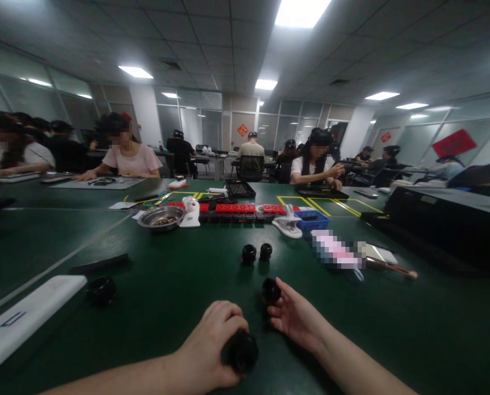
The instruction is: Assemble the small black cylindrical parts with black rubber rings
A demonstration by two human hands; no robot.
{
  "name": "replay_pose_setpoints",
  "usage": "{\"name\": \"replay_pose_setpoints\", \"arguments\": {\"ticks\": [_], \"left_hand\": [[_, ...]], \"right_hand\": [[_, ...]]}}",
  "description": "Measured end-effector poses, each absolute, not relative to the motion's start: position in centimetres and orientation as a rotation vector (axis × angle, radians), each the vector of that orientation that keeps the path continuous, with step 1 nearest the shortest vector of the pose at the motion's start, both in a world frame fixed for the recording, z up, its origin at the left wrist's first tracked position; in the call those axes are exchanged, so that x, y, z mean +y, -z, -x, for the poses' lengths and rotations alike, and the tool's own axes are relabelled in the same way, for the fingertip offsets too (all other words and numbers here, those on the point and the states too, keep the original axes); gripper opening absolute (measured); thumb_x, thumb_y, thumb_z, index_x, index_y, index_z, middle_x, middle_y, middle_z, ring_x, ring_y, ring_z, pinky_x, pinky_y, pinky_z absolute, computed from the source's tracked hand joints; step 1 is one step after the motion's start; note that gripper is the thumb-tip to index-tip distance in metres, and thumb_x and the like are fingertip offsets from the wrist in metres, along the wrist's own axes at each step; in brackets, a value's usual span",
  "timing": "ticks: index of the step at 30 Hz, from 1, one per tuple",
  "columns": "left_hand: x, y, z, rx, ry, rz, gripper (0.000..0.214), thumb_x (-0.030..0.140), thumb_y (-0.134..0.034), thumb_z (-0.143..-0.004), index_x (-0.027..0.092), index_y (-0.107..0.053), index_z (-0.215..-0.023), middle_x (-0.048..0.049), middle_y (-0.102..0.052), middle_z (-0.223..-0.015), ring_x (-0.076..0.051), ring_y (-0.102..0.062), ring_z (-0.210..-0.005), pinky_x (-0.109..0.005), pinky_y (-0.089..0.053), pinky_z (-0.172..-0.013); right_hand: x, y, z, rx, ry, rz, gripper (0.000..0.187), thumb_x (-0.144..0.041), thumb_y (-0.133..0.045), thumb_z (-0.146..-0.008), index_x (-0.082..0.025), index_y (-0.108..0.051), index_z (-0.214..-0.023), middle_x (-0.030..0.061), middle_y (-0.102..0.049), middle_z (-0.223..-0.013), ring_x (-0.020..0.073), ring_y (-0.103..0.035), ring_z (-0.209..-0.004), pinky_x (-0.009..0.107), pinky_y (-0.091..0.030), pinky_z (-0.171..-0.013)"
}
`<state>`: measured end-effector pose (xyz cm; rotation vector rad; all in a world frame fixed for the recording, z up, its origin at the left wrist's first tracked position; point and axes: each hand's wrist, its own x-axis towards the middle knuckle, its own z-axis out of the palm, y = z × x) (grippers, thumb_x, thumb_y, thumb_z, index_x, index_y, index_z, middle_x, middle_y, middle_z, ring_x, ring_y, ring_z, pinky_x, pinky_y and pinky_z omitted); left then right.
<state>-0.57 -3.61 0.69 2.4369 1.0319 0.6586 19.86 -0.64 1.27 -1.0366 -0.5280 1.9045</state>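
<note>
My left hand (216, 340) is wrapped round a thick black cylindrical piece (244, 353), its round end facing right. To the right and a little farther off, my right hand (293, 314) grips a smaller black round piece (271, 291) between thumb and fingers. The two pieces are apart. Beyond my hands, two small black round pieces, a left one (249, 253) and a right one (265, 251), stand side by side on the green table (179, 274). Another black ring-like piece (101, 290) lies at the left. Their exact kind is too dark to tell.
At left lie a white flat device (27, 323) and a dark bar (101, 263). Farther back are a metal bowl (161, 219) of small parts, red blocks (234, 208), a white clamp (288, 222) and a blue tray (314, 220). A large black case (446, 225) stands right. Several people sit beyond.
</note>
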Motion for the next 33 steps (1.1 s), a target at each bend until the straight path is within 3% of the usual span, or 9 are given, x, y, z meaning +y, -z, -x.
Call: {"name": "replay_pose_setpoints", "arguments": {"ticks": [5,10,15,18,21,24,27,31,33], "left_hand": [[-3.8,-1.1,0.7,1.057,-0.615,-2.354,0.045,0.015,-0.073,-0.052,0.02,-0.055,-0.093,-0.0005,-0.06,-0.091,-0.02,-0.053,-0.085,-0.033,-0.038,-0.081],[-3.6,-1.7,0.6,1.065,-0.386,-2.346,0.04,0.021,-0.074,-0.055,0.018,-0.058,-0.092,-0.0022,-0.061,-0.087,-0.021,-0.053,-0.081,-0.032,-0.04,-0.074],[-3.0,-1.4,0.6,1.012,-0.3,-2.323,0.038,0.04,-0.073,-0.062,0.019,-0.06,-0.091,-0.0024,-0.06,-0.087,-0.021,-0.052,-0.081,-0.031,-0.04,-0.073],[-2.7,-1.3,0.6,1.013,-0.288,-2.304,0.035,0.046,-0.069,-0.065,0.019,-0.062,-0.087,-0.0024,-0.06,-0.088,-0.021,-0.052,-0.081,-0.029,-0.04,-0.072],[-2.6,-1.4,0.5,1.012,-0.247,-2.277,0.027,0.043,-0.067,-0.07,0.021,-0.063,-0.086,-0.0016,-0.06,-0.088,-0.02,-0.052,-0.082,-0.028,-0.04,-0.072],[-2.5,-1.5,0.4,1.02,-0.243,-2.264,0.025,0.044,-0.064,-0.072,0.021,-0.063,-0.083,-0.001,-0.06,-0.086,-0.019,-0.051,-0.081,-0.028,-0.039,-0.073],[-2.5,-1.3,0.3,1.021,-0.205,-2.279,0.032,0.047,-0.066,-0.068,0.02,-0.063,-0.085,-0.0025,-0.061,-0.087,-0.021,-0.052,-0.081,-0.03,-0.039,-0.074],[-2.6,-0.9,0.5,1.023,-0.289,-2.303,0.038,0.049,-0.067,-0.067,0.021,-0.061,-0.092,-0.0027,-0.061,-0.094,-0.022,-0.052,-0.085,-0.031,-0.039,-0.076],[-2.7,-0.8,0.6,1.014,-0.335,-2.314,0.038,0.049,-0.068,-0.067,0.022,-0.061,-0.094,-0.0026,-0.061,-0.096,-0.022,-0.052,-0.087,-0.031,-0.039,-0.078]], "right_hand": [[-1.8,-2.0,-20.0,-0.951,-1.537,0.965,0.029,-0.035,-0.067,-0.07,-0.022,-0.059,-0.094,0.0016,-0.061,-0.09,0.0155,-0.058,-0.078,0.026,-0.047,-0.067],[-4.3,-4.6,-19.4,-2.063,-1.169,0.853,0.042,-0.012,-0.065,-0.068,-0.024,-0.059,-0.107,0.0051,-0.055,-0.11,0.0218,-0.049,-0.105,0.036,-0.036,-0.093],[-4.7,-6.4,-19.4,-2.31,-1.207,0.869,0.051,-0.004,-0.063,-0.068,-0.024,-0.055,-0.113,0.0046,-0.056,-0.115,0.0192,-0.05,-0.107,0.032,-0.038,-0.093],[-4.2,-6.2,-19.7,-2.447,-1.082,0.67,0.042,-0.004,-0.059,-0.074,-0.022,-0.057,-0.112,0.0041,-0.055,-0.12,0.0166,-0.049,-0.111,0.028,-0.036,-0.095],[-4.0,-4.4,-19.1,-2.61,-0.755,0.572,0.028,-0.017,-0.057,-0.081,-0.022,-0.058,-0.109,0.0047,-0.056,-0.12,0.0175,-0.053,-0.105,0.027,-0.04,-0.09],[-4.0,-1.7,-17.6,-2.661,-0.327,0.996,0.025,-0.031,-0.061,-0.078,-0.018,-0.061,-0.099,0.0085,-0.067,-0.092,0.0233,-0.06,-0.08,0.033,-0.048,-0.068],[-4.3,-0.5,-16.9,-2.568,-0.075,1.314,0.021,-0.033,-0.062,-0.074,-0.014,-0.062,-0.085,0.0096,-0.066,-0.075,0.0254,-0.058,-0.069,0.038,-0.047,-0.062],[-4.7,-2.9,-18.4,-2.365,-0.341,1.024,0.043,-0.045,-0.061,-0.071,-0.014,-0.057,-0.101,0.01,-0.062,-0.096,0.0228,-0.055,-0.085,0.035,-0.046,-0.075],[-4.8,-4.3,-19.2,-2.364,-0.547,0.84,0.044,-0.042,-0.056,-0.077,-0.014,-0.052,-0.11,0.0101,-0.058,-0.11,0.0209,-0.051,-0.1,0.032,-0.042,-0.085]]}}
